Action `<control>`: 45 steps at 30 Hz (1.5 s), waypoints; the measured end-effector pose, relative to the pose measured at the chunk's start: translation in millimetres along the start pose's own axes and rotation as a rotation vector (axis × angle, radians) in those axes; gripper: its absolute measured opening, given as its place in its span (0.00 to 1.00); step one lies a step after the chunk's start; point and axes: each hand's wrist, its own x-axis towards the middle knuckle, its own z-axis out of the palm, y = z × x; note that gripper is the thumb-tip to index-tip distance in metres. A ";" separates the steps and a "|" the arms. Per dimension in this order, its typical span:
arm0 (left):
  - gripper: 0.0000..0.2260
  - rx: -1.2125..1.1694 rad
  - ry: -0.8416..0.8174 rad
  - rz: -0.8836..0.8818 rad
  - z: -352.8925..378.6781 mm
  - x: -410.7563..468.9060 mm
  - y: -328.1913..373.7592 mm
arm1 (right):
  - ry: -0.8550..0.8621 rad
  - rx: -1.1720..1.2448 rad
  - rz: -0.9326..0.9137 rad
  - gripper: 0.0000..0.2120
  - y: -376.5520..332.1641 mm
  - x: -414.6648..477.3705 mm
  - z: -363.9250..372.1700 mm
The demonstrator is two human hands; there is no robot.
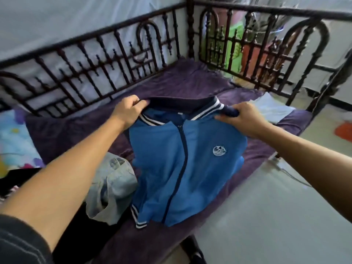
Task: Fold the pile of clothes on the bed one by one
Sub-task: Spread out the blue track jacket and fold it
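Observation:
A blue zip-up jacket (171,168) with a navy collar, white-striped trim and a round chest badge lies front side up over the purple bedsheet (62,134). My left hand (129,109) grips the jacket at its left shoulder beside the collar. My right hand (242,117) grips the right shoulder, fingers curled round dark fabric. The top of the jacket is lifted a little off the bed. A crumpled grey garment (112,189) lies just left of the jacket, partly under my left forearm.
A dark ornate metal railing (122,60) runs along the far side and right end of the bed. A white cloth (270,107) lies at the far right corner. Colourful printed fabric (13,145) sits at the left. The pale floor (276,216) lies to the right.

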 end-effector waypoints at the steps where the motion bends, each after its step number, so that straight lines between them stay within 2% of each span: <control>1: 0.29 0.068 -0.050 0.037 -15.9 -5.9 13.9 | 0.023 -0.011 -0.004 0.20 -5.0 -2.0 -11.6; 3: 0.34 0.219 -0.156 0.122 -42.3 -12.5 38.3 | 0.051 -0.036 -0.010 0.17 -16.4 -8.3 -30.4; 6: 0.31 0.698 -0.158 0.273 -63.3 -9.4 54.0 | 0.081 -0.037 -0.015 0.19 -28.2 -9.8 -40.9; 7: 0.26 0.818 -0.122 0.291 -66.5 -3.5 53.0 | 0.050 -0.015 -0.042 0.19 -33.2 -9.2 -41.6; 9: 0.10 0.914 -0.024 0.233 -75.5 11.2 45.9 | -0.058 0.029 -0.110 0.22 -45.4 -9.5 -38.0; 10: 0.03 0.903 0.019 0.178 -81.2 20.7 36.0 | -0.110 0.051 -0.134 0.23 -53.0 -11.2 -34.6; 11: 0.01 0.849 0.063 0.136 -86.8 31.3 24.2 | -0.156 0.074 -0.153 0.24 -60.7 -13.1 -30.6; 15: 0.06 0.354 0.247 0.086 -103.3 72.9 -19.1 | -0.246 0.237 -0.163 0.27 -89.0 -5.7 -14.9; 17: 0.05 0.181 0.287 0.071 -105.2 89.2 -27.2 | -0.196 0.341 -0.130 0.28 -96.7 8.0 -12.1; 20: 0.13 0.148 0.293 0.047 -98.0 113.8 -29.9 | -0.027 0.326 -0.037 0.27 -83.1 33.4 -9.6; 23: 0.16 0.439 0.188 0.001 -71.9 139.9 -24.9 | 0.088 0.000 0.014 0.25 -29.7 49.3 -3.7; 26: 0.17 0.516 0.054 0.077 -31.2 168.9 -11.1 | 0.141 -0.204 0.154 0.22 33.7 55.5 1.7; 28: 0.13 0.535 0.003 0.107 1.5 190.5 -2.0 | 0.174 -0.288 0.227 0.23 71.2 61.9 3.4; 30: 0.05 0.525 0.011 0.102 38.6 215.4 10.8 | 0.184 -0.344 0.293 0.26 103.9 72.1 2.8; 34: 0.07 0.384 0.071 -0.013 120.0 270.0 35.3 | 0.190 -0.350 0.460 0.25 173.6 102.6 -1.2; 36: 0.06 0.331 0.060 -0.029 166.9 299.3 48.4 | 0.191 -0.308 0.544 0.28 221.3 122.3 -3.1; 40: 0.05 0.280 -0.025 -0.042 274.3 360.4 76.3 | 0.135 -0.211 0.731 0.34 334.1 173.7 -1.9; 45: 0.04 0.234 -0.142 -0.091 409.8 429.6 101.2 | 0.023 -0.158 0.945 0.31 456.9 233.4 2.9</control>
